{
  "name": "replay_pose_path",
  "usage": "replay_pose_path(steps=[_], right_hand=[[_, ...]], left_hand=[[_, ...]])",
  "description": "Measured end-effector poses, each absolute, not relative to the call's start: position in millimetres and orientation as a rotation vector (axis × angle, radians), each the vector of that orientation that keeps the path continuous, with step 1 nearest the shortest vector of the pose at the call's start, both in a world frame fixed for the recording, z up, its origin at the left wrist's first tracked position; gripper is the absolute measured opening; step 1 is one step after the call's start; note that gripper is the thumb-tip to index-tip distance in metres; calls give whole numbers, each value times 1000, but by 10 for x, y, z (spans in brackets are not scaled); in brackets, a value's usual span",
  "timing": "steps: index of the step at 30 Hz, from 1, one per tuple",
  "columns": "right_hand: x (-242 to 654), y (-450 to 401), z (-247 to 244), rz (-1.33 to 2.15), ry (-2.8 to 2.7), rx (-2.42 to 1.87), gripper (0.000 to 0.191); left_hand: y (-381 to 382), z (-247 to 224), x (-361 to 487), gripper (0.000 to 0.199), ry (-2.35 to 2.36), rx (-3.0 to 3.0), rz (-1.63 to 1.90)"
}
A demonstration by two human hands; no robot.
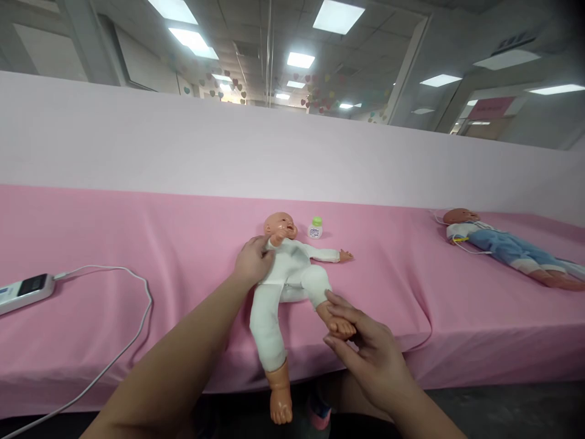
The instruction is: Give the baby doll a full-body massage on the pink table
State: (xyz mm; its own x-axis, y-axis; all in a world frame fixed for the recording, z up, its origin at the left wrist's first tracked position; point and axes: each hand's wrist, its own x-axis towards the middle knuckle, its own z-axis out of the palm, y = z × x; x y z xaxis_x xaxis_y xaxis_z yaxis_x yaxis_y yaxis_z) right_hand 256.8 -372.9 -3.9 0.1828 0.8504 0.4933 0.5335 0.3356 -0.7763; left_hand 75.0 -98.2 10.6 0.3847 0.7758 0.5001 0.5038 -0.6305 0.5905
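A baby doll [292,265] in a white sleepsuit lies on its back near the middle of a pink cloth [192,235], its head toward the far side. One leg, on the left, runs over the near edge of the cloth, with the bare foot hanging below; the other is bent outward to the right.

The two hands are apart, both on the doll. The left hand [253,262] lies against the arm and side on the doll's left as seen here; whether its fingers close round that arm, I cannot tell. The right hand [372,350] clasps the foot of the bent leg between thumb and fingers.

Just right of the doll's head stands a small clear bottle [315,230] with a green cap. At far right lies a second doll [498,244] in blue trousers. At left is a white handheld device [27,292] with a dark screen and a white cable [150,299].
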Motion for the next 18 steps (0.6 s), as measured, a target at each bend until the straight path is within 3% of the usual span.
replay_pose_path(steps=[11, 18], right_hand=[[2492, -2901, -2, 477, -1376, -1355, 37], [2443, -2788, 21, 459, -1380, -1315, 37]], left_hand=[[-1051, 126, 766, 57, 1063, 2677, 742], [-996, 71, 738, 56, 1008, 2549, 879]])
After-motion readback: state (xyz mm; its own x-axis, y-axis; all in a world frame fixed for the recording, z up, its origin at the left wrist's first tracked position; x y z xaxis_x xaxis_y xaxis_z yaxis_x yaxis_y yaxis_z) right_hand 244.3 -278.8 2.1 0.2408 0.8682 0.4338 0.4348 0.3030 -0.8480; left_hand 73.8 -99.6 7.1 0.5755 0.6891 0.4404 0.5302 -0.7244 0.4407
